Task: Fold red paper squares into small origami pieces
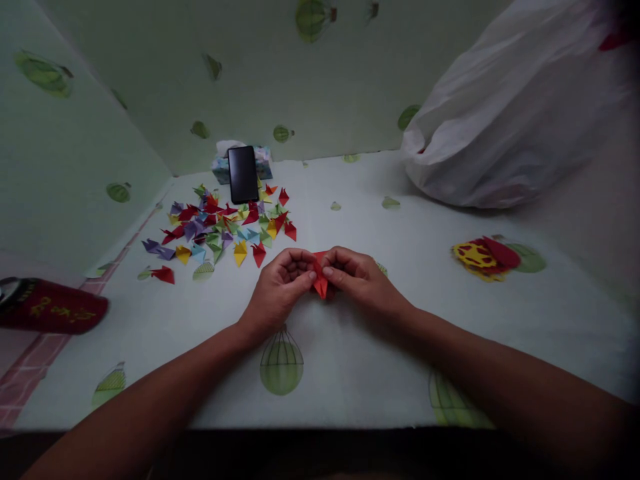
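Note:
Between my two hands, just above the middle of the table, is a small red piece of folded origami paper (321, 285), its narrow point facing me. My left hand (280, 283) pinches its left side with the thumb on top and the fingers curled. On the other side my right hand (363, 279) grips it the same way, thumb and index finger closed. The fingers hide part of the paper's upper end. Many small folded paper cranes (215, 223) in red, yellow, green, blue and purple lie in a loose pile to the upper left of my hands.
A dark phone (243, 175) leans on a tissue box (265, 162) behind the pile. At the left edge lies a red can (60, 308). Red and yellow cut-out pieces (483, 258) rest to the right. A large white plastic bag (505, 120) fills the back right.

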### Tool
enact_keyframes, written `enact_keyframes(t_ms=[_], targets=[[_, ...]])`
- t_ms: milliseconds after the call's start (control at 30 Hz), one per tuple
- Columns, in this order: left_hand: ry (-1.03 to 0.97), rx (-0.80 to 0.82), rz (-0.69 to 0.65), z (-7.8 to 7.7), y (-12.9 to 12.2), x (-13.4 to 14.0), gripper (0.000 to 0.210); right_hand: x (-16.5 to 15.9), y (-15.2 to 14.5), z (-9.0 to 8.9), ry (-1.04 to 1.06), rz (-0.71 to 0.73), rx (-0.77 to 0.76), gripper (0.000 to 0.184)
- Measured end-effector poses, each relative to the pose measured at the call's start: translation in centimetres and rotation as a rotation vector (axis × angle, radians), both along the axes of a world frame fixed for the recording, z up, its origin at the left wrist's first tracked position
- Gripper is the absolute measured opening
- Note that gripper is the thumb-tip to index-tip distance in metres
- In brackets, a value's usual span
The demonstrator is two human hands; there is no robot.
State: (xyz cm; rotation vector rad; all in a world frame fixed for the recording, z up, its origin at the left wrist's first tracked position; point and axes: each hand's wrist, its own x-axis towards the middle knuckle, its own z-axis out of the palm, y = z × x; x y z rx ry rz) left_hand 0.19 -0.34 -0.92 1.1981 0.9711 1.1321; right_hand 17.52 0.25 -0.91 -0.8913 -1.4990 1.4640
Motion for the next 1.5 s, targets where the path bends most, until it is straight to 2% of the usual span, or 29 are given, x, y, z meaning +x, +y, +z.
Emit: enact_keyframes(t_ms=[133,867,1033,1233,1500], targets=[[-0.017,-0.014,-0.035,-0.08,0.05,-0.1,0.022,0.01,0.01,-0.09,-0.006,-0.001,0.012,0.013],[0.083,0.024,0.01,-0.02,-0.03,-0.07,0.017,-0.08,-0.08,-0.09,-0.103,-0.019,0.138,0.014],[0.066,0.02,0.031,0.19,-0.17,0.1,0.017,-0.11,-0.12,-0.09,-0.063,-0.038,0.096,0.011],[0.139,0.048,0.06,0.37,-0.25,0.04,0.013,-0.21,-0.08,-0.22,0.019,-0.026,0.018,0.016],[0.172,0.07,0.061,0.45,-0.26,0.0,0.011,-0.23,-0.14,-0.02,0.043,-0.007,0.003,0.017]])
